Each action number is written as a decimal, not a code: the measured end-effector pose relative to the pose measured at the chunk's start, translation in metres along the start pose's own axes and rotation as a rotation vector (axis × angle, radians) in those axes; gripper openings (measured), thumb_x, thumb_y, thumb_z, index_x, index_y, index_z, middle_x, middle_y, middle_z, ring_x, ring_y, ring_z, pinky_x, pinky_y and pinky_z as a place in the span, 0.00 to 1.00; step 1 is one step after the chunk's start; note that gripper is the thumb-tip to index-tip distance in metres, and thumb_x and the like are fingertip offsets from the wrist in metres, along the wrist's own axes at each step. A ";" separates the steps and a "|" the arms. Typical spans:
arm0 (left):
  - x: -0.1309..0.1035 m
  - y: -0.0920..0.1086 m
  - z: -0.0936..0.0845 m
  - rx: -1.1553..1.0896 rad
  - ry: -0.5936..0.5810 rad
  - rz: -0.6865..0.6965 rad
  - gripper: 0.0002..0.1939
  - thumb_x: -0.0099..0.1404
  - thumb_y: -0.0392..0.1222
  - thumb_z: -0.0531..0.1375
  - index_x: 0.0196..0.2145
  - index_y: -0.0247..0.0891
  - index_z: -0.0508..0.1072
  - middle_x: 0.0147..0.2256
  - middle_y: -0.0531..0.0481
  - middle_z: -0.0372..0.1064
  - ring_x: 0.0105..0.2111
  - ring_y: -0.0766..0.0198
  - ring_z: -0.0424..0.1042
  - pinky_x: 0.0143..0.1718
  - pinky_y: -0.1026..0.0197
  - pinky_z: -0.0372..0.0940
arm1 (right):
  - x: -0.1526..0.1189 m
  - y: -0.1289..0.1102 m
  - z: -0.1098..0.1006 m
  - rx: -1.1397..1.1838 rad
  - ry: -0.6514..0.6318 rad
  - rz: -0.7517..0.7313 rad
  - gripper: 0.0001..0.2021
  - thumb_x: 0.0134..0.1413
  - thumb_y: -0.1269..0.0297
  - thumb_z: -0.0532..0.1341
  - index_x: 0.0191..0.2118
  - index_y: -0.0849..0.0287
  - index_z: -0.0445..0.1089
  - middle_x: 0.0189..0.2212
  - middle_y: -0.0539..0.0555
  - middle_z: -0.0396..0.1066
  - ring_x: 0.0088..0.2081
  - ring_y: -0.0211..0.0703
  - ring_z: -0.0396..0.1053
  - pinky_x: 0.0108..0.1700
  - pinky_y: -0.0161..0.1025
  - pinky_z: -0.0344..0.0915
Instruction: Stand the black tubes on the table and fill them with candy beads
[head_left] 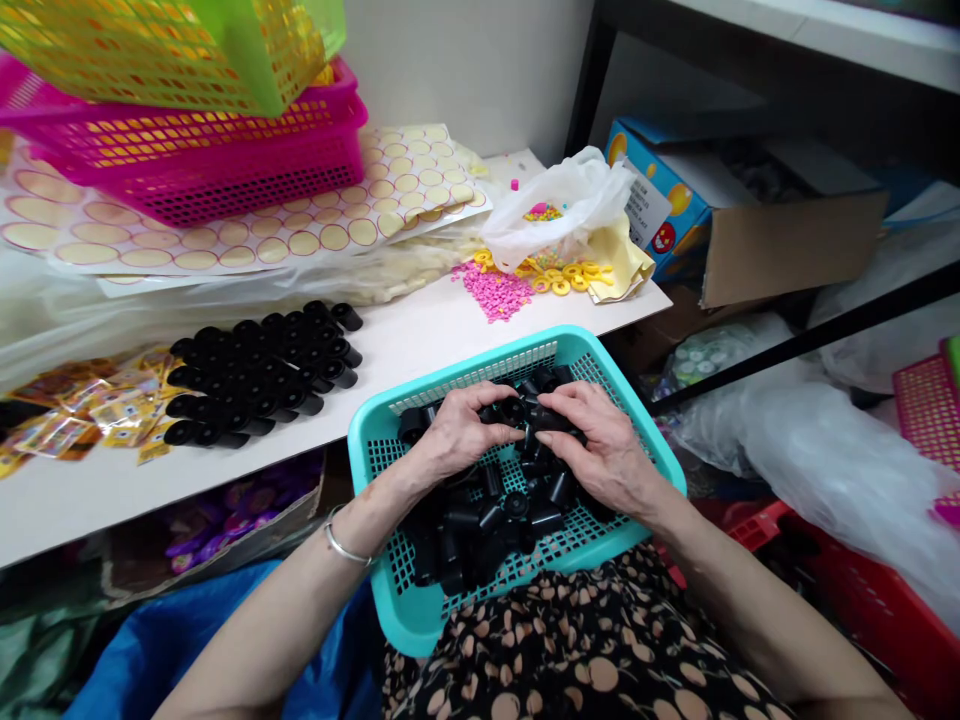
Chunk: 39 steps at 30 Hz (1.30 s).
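Observation:
A turquoise plastic basket (364, 450) rests against my lap, holding many loose black plastic cylinders (517, 505). Above its middle, my left hand (469, 425) pinches one black cylinder between thumb and fingers, its round end turned towards me. Close beside it, my right hand (596, 440) grips another black cylindrical piece. The two pieces nearly meet; whether they touch I cannot tell. On the white table to the left, black cylinders (262, 375) stand or lean in close rows.
Foil packets (112, 400) lie left of the rows. Pink beads (495, 290) and yellow rings (562, 278) are heaped near a white plastic bag (559, 205). A pink basket (225, 150) sits on sticker sheets (300, 235) at the back. An open carton (787, 250) stands at right, behind a black bar (810, 340).

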<state>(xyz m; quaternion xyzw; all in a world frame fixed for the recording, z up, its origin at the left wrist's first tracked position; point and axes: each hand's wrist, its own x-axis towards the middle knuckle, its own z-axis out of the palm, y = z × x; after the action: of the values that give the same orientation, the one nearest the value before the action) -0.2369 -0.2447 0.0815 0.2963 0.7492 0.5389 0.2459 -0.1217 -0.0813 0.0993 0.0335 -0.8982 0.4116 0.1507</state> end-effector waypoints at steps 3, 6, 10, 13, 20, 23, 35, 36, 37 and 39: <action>0.000 -0.002 0.001 0.163 -0.045 0.114 0.14 0.50 0.38 0.66 0.37 0.39 0.76 0.33 0.52 0.70 0.35 0.63 0.69 0.40 0.58 0.64 | 0.002 0.001 0.001 -0.017 -0.068 -0.012 0.16 0.56 0.71 0.57 0.50 0.54 0.66 0.41 0.56 0.64 0.43 0.47 0.62 0.46 0.46 0.63; -0.001 -0.002 0.001 0.305 -0.125 0.155 0.12 0.52 0.37 0.64 0.37 0.40 0.76 0.32 0.52 0.69 0.34 0.62 0.68 0.38 0.59 0.63 | 0.004 0.003 0.001 -0.011 -0.111 -0.018 0.17 0.56 0.71 0.56 0.51 0.54 0.65 0.41 0.56 0.63 0.43 0.46 0.63 0.45 0.45 0.64; -0.003 0.000 0.000 0.423 -0.173 0.171 0.10 0.53 0.36 0.63 0.35 0.40 0.76 0.32 0.52 0.68 0.36 0.61 0.68 0.39 0.59 0.63 | 0.008 0.002 -0.003 -0.087 -0.199 -0.052 0.15 0.55 0.73 0.55 0.49 0.56 0.67 0.40 0.56 0.62 0.43 0.47 0.61 0.44 0.46 0.64; -0.001 0.001 -0.001 0.435 -0.171 0.161 0.11 0.53 0.35 0.63 0.36 0.40 0.76 0.34 0.52 0.68 0.37 0.61 0.68 0.40 0.59 0.62 | 0.012 0.002 -0.006 -0.140 -0.237 -0.073 0.13 0.54 0.74 0.55 0.46 0.58 0.68 0.39 0.57 0.62 0.42 0.48 0.60 0.45 0.46 0.63; 0.000 0.002 -0.002 0.439 -0.201 0.140 0.08 0.53 0.36 0.62 0.34 0.40 0.76 0.33 0.52 0.67 0.36 0.61 0.68 0.39 0.59 0.62 | 0.014 0.003 -0.004 -0.183 -0.256 -0.091 0.13 0.55 0.74 0.55 0.46 0.59 0.67 0.39 0.57 0.62 0.42 0.48 0.59 0.44 0.47 0.63; -0.002 0.002 -0.002 0.462 -0.207 0.142 0.08 0.54 0.37 0.62 0.34 0.40 0.76 0.31 0.52 0.67 0.35 0.62 0.67 0.37 0.60 0.62 | 0.015 0.000 -0.006 -0.182 -0.306 -0.096 0.11 0.55 0.75 0.55 0.43 0.60 0.68 0.39 0.56 0.63 0.42 0.47 0.59 0.45 0.46 0.63; -0.001 0.006 0.000 0.429 -0.216 0.121 0.11 0.53 0.36 0.61 0.37 0.40 0.76 0.32 0.53 0.65 0.33 0.64 0.66 0.34 0.63 0.60 | 0.021 0.002 -0.013 -0.097 -0.343 -0.061 0.09 0.54 0.76 0.57 0.40 0.60 0.69 0.38 0.55 0.63 0.41 0.45 0.60 0.43 0.44 0.61; 0.000 0.007 0.000 0.426 -0.219 0.122 0.11 0.53 0.36 0.62 0.37 0.40 0.76 0.32 0.53 0.65 0.32 0.64 0.66 0.34 0.63 0.59 | 0.021 0.003 -0.013 -0.090 -0.325 -0.045 0.08 0.54 0.75 0.57 0.39 0.60 0.69 0.37 0.55 0.63 0.41 0.45 0.60 0.43 0.44 0.61; 0.000 0.008 0.000 0.421 -0.223 0.122 0.11 0.53 0.36 0.62 0.37 0.39 0.76 0.31 0.53 0.65 0.32 0.65 0.66 0.33 0.63 0.59 | 0.021 0.004 -0.012 -0.090 -0.307 -0.035 0.08 0.54 0.75 0.57 0.39 0.60 0.69 0.37 0.55 0.63 0.40 0.45 0.60 0.43 0.44 0.61; 0.000 0.009 0.000 0.411 -0.235 0.118 0.12 0.52 0.37 0.63 0.37 0.38 0.76 0.31 0.53 0.65 0.32 0.65 0.65 0.33 0.63 0.59 | 0.020 0.006 -0.011 -0.101 -0.284 -0.043 0.08 0.54 0.75 0.57 0.40 0.61 0.69 0.38 0.56 0.63 0.41 0.46 0.60 0.43 0.45 0.61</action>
<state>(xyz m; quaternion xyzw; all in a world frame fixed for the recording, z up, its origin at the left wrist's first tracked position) -0.2350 -0.2422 0.0902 0.4439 0.7909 0.3503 0.2341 -0.1391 -0.0682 0.1078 0.1030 -0.9292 0.3536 0.0325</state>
